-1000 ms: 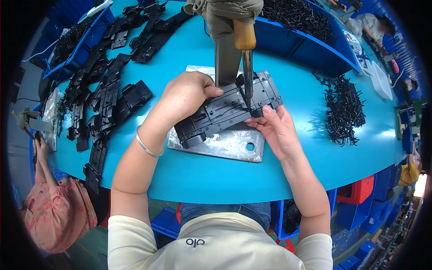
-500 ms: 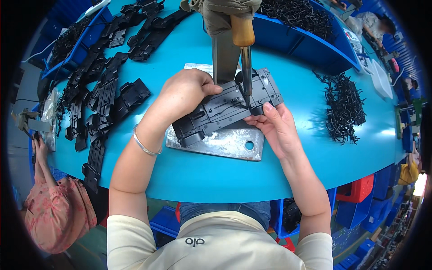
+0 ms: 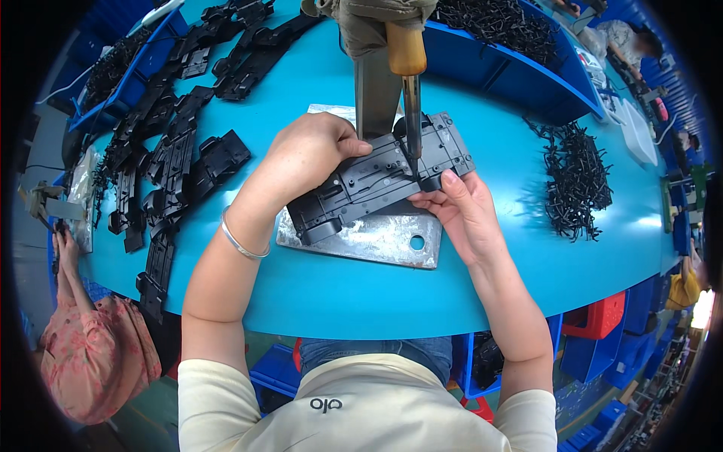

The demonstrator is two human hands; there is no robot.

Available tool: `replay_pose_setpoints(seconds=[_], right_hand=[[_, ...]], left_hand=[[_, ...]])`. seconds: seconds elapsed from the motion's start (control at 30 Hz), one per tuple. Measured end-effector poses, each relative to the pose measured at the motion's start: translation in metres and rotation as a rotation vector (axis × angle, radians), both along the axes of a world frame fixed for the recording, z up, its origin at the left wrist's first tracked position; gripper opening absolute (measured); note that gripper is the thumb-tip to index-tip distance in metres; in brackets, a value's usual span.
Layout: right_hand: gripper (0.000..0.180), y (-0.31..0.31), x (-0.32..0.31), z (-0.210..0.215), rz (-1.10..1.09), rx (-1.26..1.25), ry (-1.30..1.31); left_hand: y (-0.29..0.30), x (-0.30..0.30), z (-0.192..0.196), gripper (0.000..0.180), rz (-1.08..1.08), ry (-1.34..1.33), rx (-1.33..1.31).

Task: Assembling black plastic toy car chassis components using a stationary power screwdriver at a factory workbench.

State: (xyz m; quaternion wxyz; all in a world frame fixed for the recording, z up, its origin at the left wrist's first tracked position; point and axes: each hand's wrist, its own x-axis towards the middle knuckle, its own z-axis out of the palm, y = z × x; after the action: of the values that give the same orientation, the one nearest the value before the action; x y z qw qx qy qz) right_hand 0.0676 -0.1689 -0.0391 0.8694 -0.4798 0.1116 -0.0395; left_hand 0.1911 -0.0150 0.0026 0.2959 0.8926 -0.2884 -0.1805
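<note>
A long black plastic part (image 3: pixel 376 181) lies tilted on a grey metal plate (image 3: pixel 369 237) on the round blue table (image 3: pixel 339 294). My left hand (image 3: pixel 305 154) presses down on the part's upper left side. My right hand (image 3: pixel 459 215) holds its lower right edge with the fingers at a small piece there. A hanging tool with a wooden handle (image 3: pixel 405 45) and a thin metal tip (image 3: pixel 412 120) comes down from above; its tip meets the part between my hands.
Several more black plastic parts (image 3: pixel 173 151) are lined up along the table's left side and back. A pile of small black clips (image 3: pixel 576 181) lies at the right. Blue bins (image 3: pixel 520 53) stand behind. Another person (image 3: pixel 83 346) sits low at the left.
The tool's tip has stayed on the part. Both hands have kept their hold, with only slight shifts of the fingers.
</note>
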Motion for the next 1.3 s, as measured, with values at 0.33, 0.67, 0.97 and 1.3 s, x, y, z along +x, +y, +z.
replay_pose_setpoints(seconds=[0.33, 0.67, 0.97, 1.3], right_hand=[[0.033, -0.001, 0.001, -0.001, 0.010, 0.033, -0.016], [0.030, -0.009, 0.003, 0.006, 0.004, -0.114, 0.124], [0.040, -0.015, -0.042, 0.025, 0.000, -0.266, 0.200], [0.021, -0.003, -0.116, 0.025, -0.303, -0.120, -0.101]], left_hand=[[0.001, 0.000, 0.001, 0.024, -0.009, 0.001, 0.015], [0.002, -0.011, 0.009, 0.024, -0.100, -0.053, 0.069], [0.013, -0.079, 0.000, 0.082, -0.489, 0.186, -0.105], [0.019, -0.160, -0.003, 0.082, -0.380, 1.527, -0.838]])
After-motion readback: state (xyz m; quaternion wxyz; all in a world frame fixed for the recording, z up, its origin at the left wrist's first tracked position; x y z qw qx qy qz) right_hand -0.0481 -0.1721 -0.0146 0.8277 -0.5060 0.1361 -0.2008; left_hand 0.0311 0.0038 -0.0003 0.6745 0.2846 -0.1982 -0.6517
